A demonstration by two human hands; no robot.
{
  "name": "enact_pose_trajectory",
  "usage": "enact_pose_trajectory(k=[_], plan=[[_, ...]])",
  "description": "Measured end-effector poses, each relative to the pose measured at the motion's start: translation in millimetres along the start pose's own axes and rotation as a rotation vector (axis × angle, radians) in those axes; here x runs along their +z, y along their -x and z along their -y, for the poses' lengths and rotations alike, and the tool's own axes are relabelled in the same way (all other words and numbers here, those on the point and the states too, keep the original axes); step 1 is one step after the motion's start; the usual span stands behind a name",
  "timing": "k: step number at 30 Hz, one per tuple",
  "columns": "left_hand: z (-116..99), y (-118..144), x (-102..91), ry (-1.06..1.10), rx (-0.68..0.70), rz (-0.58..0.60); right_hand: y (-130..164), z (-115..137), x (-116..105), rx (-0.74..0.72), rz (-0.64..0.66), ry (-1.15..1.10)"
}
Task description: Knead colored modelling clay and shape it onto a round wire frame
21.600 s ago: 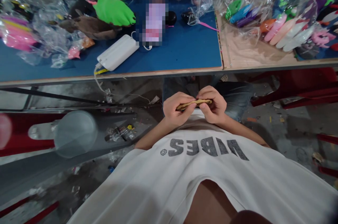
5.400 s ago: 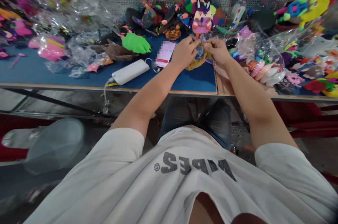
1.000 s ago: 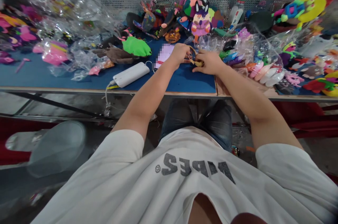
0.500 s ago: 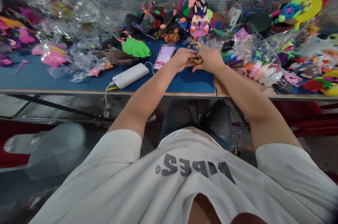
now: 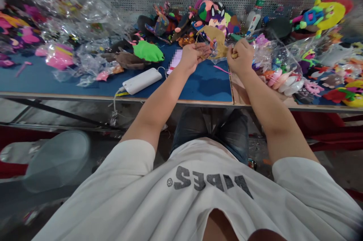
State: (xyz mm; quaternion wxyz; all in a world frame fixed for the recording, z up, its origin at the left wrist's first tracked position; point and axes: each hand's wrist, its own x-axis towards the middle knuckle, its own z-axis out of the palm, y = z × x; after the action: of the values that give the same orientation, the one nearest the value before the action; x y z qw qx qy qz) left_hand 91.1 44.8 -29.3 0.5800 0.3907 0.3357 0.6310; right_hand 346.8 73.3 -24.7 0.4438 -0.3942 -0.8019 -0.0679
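Both of my hands are raised over the blue table (image 5: pixel 198 86), holding a tan felt toy piece (image 5: pixel 214 36) inside a clear plastic bag. My left hand (image 5: pixel 194 55) pinches the left side of it. My right hand (image 5: pixel 239 57) is closed on the right side, near the bag's edge. The tan piece stands up between the hands, partly blurred. A thin pink strip (image 5: pixel 219 69) lies on the blue surface just below my right hand.
A white power bank (image 5: pixel 141 81) with a cable lies left of my left arm, next to a phone (image 5: pixel 176 59). Green (image 5: pixel 147 51) and brown (image 5: pixel 121 59) felt toys, bagged toys and plush figures (image 5: pixel 217 19) crowd the table. A grey fan (image 5: pixel 53 157) stands at lower left.
My hands have lifted off the table and moved apart. The tan piece, earlier bunched low between them, now stands upright and spread in the clear bag.
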Motion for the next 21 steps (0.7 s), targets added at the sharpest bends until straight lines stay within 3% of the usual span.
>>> enact_pose_trajectory(k=[5, 8, 13, 21], plan=[[3, 4, 7.3, -0.022, 0.07, -0.054, -3, 3, -4, 0.156, -0.221, -0.068], [5, 11, 19.6, -0.052, 0.073, -0.109, -2, 20, 0, 0.176, -0.092, -0.167], [5, 23, 33.7, -0.154, 0.096, -0.082, 1, 44, 7, 0.153, 0.108, -0.176], [10, 17, 26.3, -0.11, 0.088, -0.084, -4, 23, 21, 0.212, 0.185, -0.267]])
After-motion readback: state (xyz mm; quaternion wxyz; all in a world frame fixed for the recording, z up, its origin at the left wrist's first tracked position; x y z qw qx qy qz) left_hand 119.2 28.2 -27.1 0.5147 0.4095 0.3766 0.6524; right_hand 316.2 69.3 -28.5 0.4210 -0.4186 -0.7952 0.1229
